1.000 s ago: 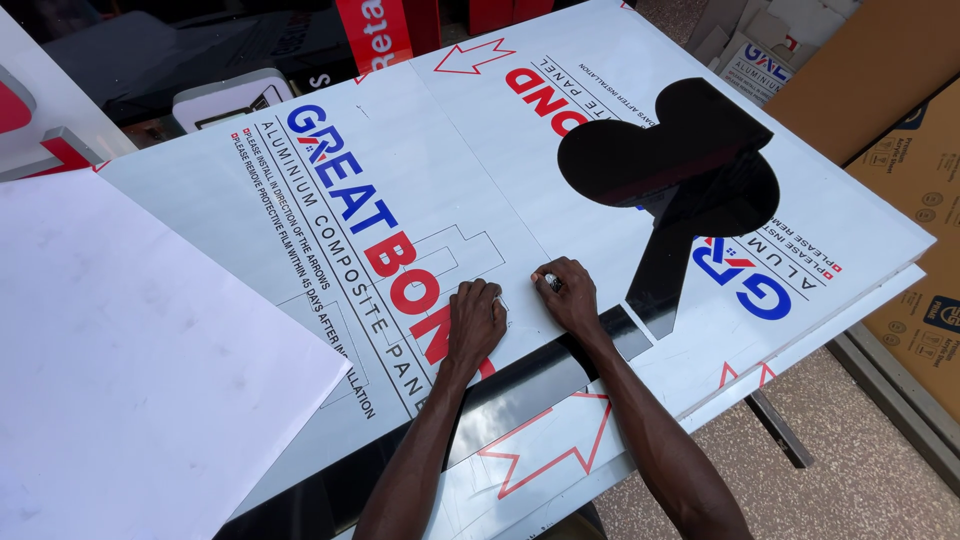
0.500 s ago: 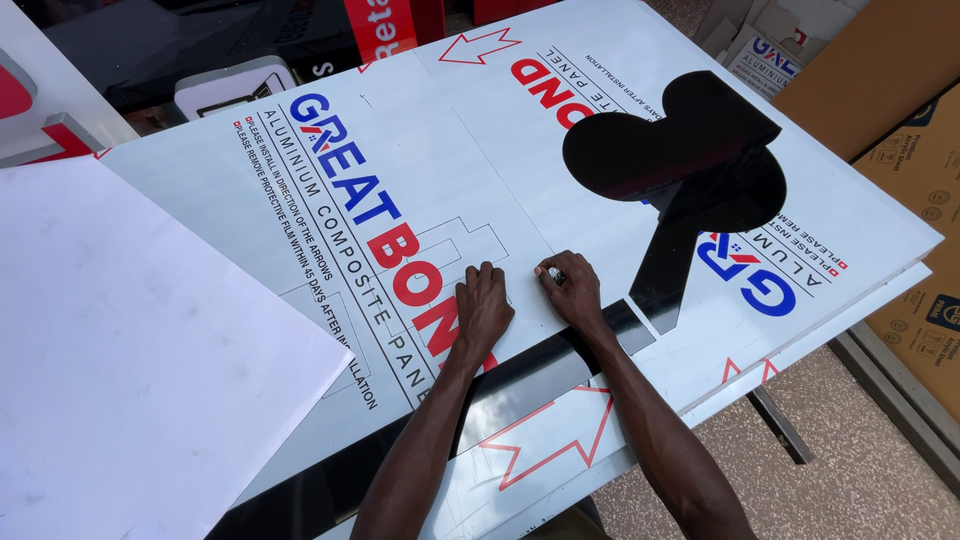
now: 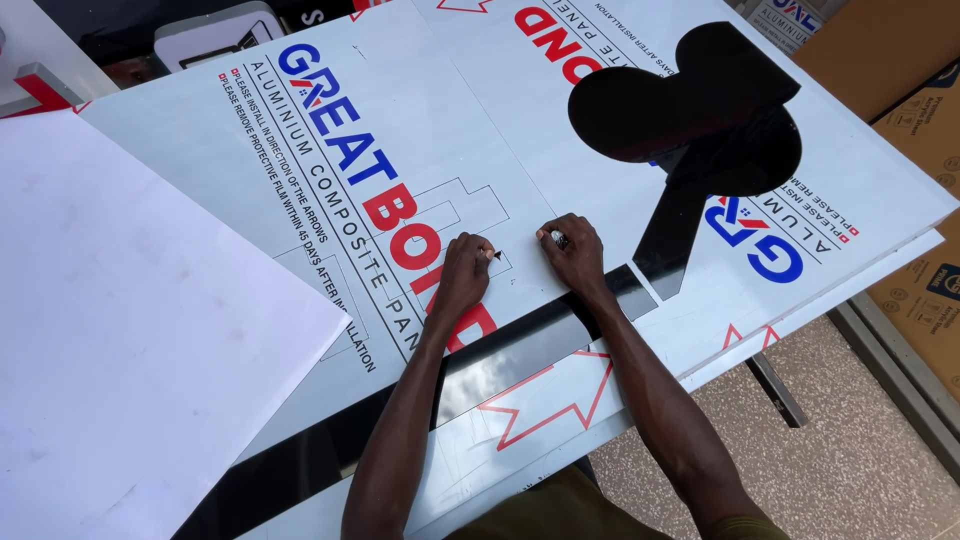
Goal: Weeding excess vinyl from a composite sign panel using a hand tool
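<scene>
Protective film covers the composite panel lying flat on the bench. Left hand pinches a small lifted film corner; right hand grips a small blade. Risk: the blade slips and scores the panel, or the film tears.

Work surface: a stack of film-covered composite panels is laid flat, and both hands are pressed on it. Beneath the fingers, cut outlines are seen in the film. Beyond the fingers, a black cut-out shape is exposed. Left of the fingers, a blank white sheet is overlaid.
</scene>
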